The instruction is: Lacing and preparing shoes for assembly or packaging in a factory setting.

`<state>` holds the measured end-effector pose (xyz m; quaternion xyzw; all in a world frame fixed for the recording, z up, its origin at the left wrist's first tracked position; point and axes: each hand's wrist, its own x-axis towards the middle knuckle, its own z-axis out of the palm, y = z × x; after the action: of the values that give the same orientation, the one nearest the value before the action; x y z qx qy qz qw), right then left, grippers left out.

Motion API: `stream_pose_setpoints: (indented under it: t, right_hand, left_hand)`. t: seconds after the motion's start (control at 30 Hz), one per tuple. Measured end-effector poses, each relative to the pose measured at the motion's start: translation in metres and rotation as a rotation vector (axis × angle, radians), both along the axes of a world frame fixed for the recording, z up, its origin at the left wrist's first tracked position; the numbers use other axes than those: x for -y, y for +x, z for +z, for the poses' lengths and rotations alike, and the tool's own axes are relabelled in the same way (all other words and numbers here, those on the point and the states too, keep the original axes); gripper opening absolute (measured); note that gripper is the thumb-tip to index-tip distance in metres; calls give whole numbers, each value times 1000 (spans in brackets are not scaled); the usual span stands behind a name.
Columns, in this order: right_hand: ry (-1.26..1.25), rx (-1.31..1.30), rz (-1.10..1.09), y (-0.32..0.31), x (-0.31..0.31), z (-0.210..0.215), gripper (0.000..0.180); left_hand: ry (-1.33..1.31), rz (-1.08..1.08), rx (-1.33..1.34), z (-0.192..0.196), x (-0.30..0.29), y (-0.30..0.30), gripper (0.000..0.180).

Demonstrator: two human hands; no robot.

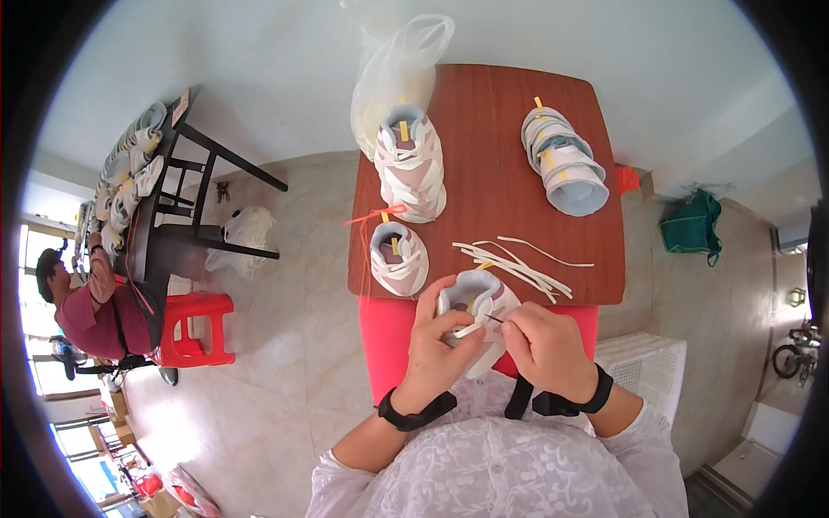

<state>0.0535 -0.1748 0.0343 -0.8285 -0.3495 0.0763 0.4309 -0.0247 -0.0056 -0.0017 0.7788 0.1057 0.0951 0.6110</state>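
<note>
Our left hand [439, 352] grips the shoe [492, 343], lower centre. Our right hand [548, 350] pinches a tool [494, 319] aimed left at it

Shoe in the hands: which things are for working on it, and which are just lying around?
Seem part of it:
shoe in the left hand
thin dark tool in the right hand
white strips on the table
other shoes

Seem just lying around:
green bag on the floor
bicycle
</note>
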Motion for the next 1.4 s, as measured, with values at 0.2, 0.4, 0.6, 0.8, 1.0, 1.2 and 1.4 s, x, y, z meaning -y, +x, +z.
stream_pose_setpoints:
  t: [0.2,0.4,0.6,0.8,1.0,1.2,1.4]
  right_hand:
    - [-7,-17,21,-2,-4,2,7]
    - [-43,-31,31,-1,-4,4,8]
    - [-66,-29,35,0,-4,5,7]
    - [-71,-80,34,-1,-5,1,9]
    - [83,-588,31,-1,-5,-19,7]
    - [-29,44,-33,-3,-11,-4,34]
    - [-97,-104,168,11,-6,-5,41]
  left_hand:
    - [107,31,27,7,-1,3,16]
    - [171,13,27,11,-2,3,17]
    - [169,22,12,16,1,4,13]
    - [184,37,-16,13,4,3,14]
    - [410,118,138,11,17,4,12]
    - [594,76,140,12,12,7,14]
    - [700,28,233,13,8,13,13]
